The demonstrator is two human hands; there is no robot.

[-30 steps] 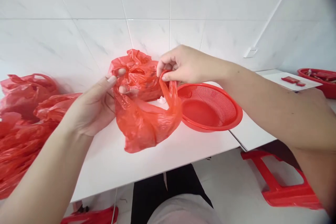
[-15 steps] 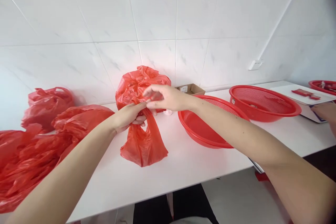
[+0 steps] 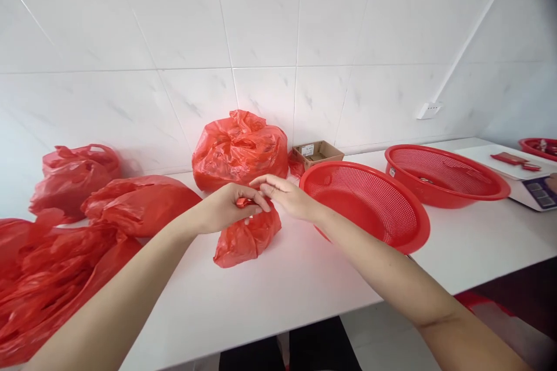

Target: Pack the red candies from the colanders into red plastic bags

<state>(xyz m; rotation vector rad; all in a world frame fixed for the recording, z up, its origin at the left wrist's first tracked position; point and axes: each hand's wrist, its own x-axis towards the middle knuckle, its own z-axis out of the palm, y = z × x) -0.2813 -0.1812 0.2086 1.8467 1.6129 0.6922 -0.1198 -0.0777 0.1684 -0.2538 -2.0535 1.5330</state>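
A small red plastic bag (image 3: 248, 242) rests on the white table, lower and more bunched toward its top. My left hand (image 3: 228, 207) curls its fingers around the gathered top of this bag. My right hand (image 3: 290, 197) meets it from the right, fingers and thumb pinched together at the bag's top. Its fingertips overlap those of the left hand, so the exact grip on the plastic is partly hidden. Behind both hands sits a large, full red plastic bag (image 3: 237, 151) against the wall.
Several red bags, including a filled bag (image 3: 143, 200) and crumpled bags (image 3: 56, 284), lie at left. On the right are a red perforated basket (image 3: 418, 226), a second basket (image 3: 456, 196) and a scale (image 3: 528, 188) bearing red packets. A cardboard box (image 3: 335, 156) stands behind.
The small bag's top has come down and its handle loop no longer shows. My left hand has turned over it, and my right hand has moved slightly right and lower.
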